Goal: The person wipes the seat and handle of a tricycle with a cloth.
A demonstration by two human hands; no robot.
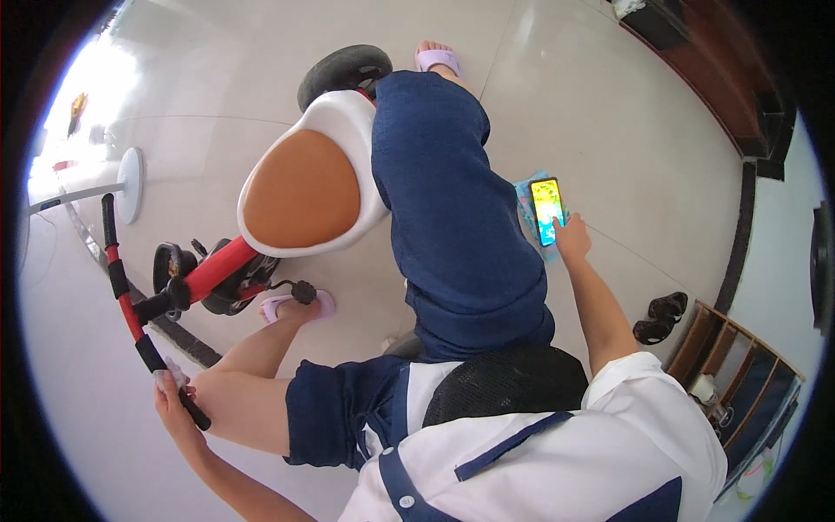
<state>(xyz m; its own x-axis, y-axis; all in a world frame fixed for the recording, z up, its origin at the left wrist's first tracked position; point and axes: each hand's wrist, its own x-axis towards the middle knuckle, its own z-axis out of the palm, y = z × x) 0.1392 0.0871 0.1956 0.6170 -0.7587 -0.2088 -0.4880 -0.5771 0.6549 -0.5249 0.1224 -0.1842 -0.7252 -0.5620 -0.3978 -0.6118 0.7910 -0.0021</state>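
Note:
My left hand (170, 411) is closed round a crumpled white wipe (172, 372), pressed against the black grip (193, 409) at the near end of a red handlebar (126, 304). The bar belongs to a child's tricycle (228, 268) with a white seat shell and brown seat pad (303, 190). To the right of my legs, my right hand (571, 237) reaches down with fingers apart. One fingertip touches the lower right part of the lit screen of a phone (548, 209). Beneath the phone is a light blue patterned packet or cloth (524, 193).
A black tyre (345, 74) stands beyond the seat. Black sandals (661, 317) lie on the tiled floor at right, near a brown wooden rack (739, 370). Dark wooden furniture (722, 70) fills the far right. A white round base (130, 185) stands at left.

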